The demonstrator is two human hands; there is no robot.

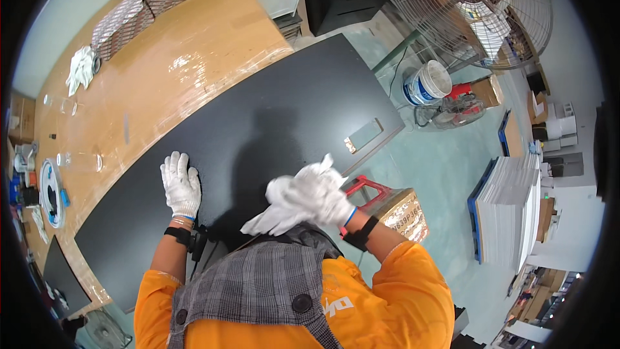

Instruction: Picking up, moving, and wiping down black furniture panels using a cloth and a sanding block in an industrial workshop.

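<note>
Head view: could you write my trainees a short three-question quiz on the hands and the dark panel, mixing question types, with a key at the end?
1. True or false: the left hand rests on the dark panel.

2. Which of these is in the right hand?
A) a screwdriver
B) a white cloth
C) a paintbrush

3. Fill in the missing word: the panel's rectangular cut-out lies nearer the ____ hand.

Key: 1. True. 2. B. 3. Right.
</note>
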